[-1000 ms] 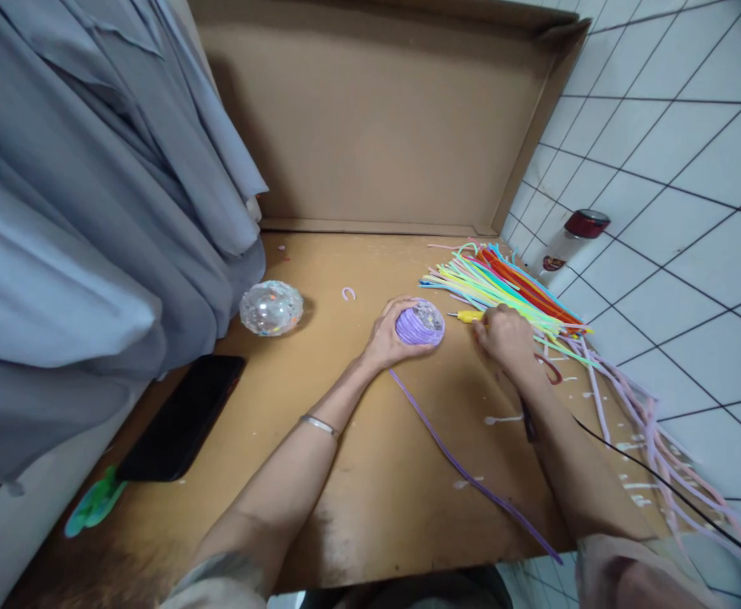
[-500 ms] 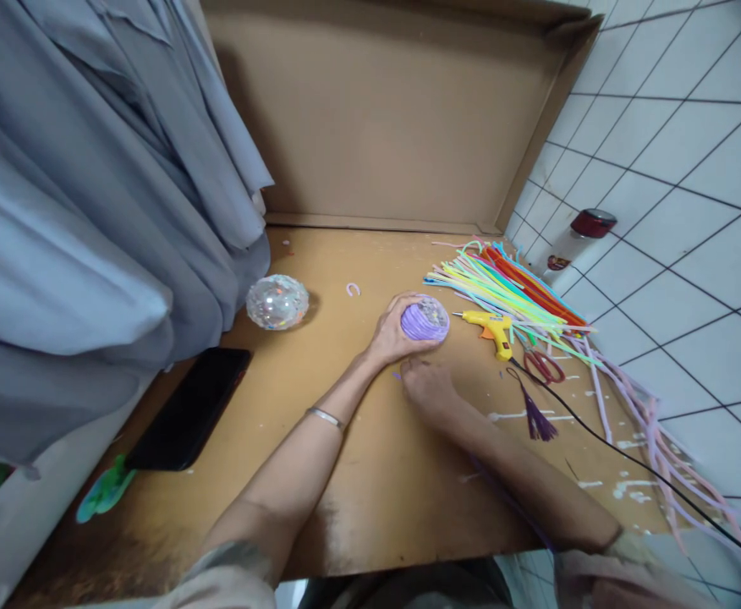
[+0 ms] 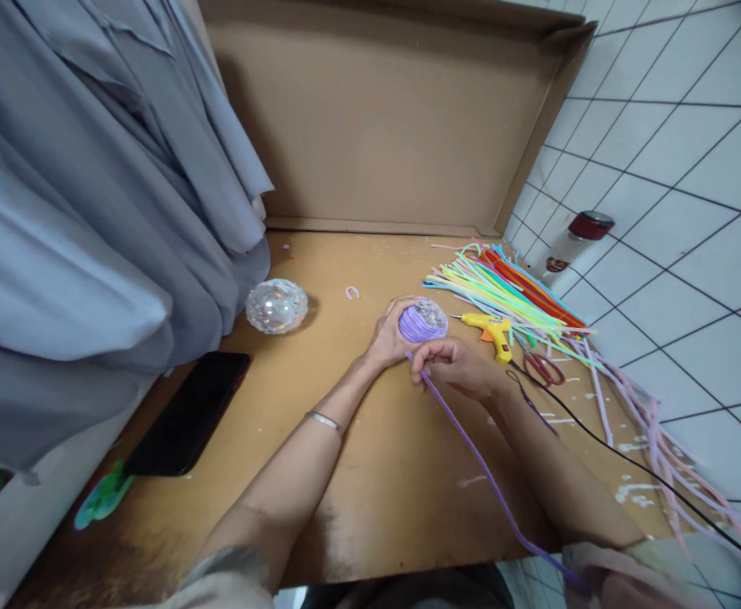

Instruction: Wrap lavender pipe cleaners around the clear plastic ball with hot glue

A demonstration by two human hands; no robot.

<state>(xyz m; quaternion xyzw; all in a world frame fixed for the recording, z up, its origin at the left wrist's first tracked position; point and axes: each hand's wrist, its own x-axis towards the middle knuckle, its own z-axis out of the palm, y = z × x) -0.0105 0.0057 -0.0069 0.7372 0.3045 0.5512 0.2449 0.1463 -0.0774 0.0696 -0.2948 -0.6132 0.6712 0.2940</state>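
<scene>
A round object wrapped in purple strands sits in the grip of my left hand, its fingers curled round the left side. The top of this object shows a clear, glittery surface. Just below it, my right hand has its fingers curled at a long purple strand. That strand runs from beside the wrapped object down past my right forearm to the table's front edge. Whether the fingertips pinch it firmly is hard to see.
A clear faceted ball and a black phone lie left. Right are a yellow glue gun with a black cord, red-handled scissors, colourful pipe cleaners and a red-lidded bottle. Cardboard stands behind.
My right hand has risen and turned, coming closer to the wrapped object. The long purple strand, mostly hidden under my right forearm before, now shows along its length. My left hand keeps its hold.
</scene>
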